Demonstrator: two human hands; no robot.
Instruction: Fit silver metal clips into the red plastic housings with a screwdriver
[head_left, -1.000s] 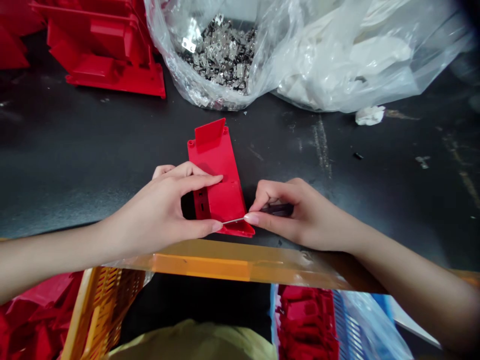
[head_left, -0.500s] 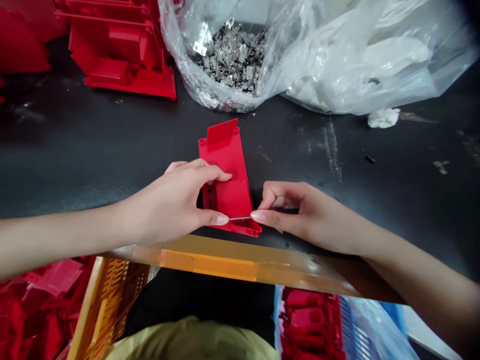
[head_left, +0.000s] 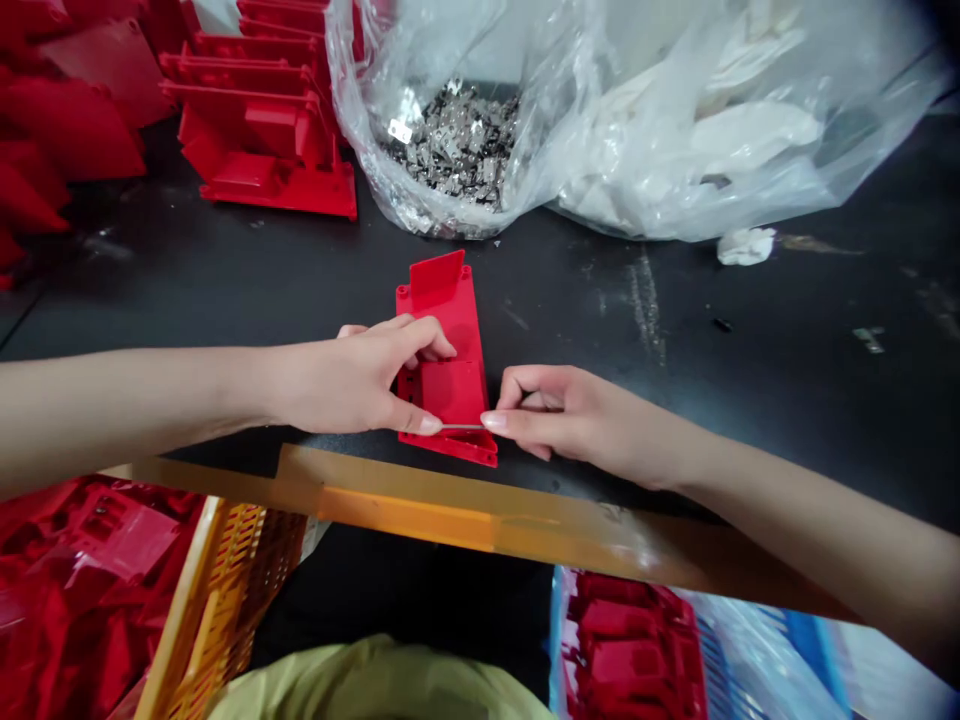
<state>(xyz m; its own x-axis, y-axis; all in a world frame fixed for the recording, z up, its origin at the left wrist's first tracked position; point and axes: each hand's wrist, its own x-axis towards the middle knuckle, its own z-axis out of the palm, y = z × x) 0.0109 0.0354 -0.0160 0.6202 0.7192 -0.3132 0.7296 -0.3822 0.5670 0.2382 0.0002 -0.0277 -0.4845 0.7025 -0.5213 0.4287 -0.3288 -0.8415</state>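
Observation:
A red plastic part lies on the black table near its front edge, with an upright flap at its far end. A thin metal rod runs crosswise over the part's near end. My left hand rests on the part from the left, its fingers curled over the middle and its thumb on the rod's left end. My right hand pinches the rod's right end between thumb and fingers, just beyond the part's right side.
Red parts stand stacked at the back left. A clear bag of small metal pieces and another plastic bag lie behind. Below the tape-covered edge are an orange crate and a blue crate, both with red parts.
The camera view has shifted slightly. Both hands remain at the rod, and the left fingers over the part look more curled.

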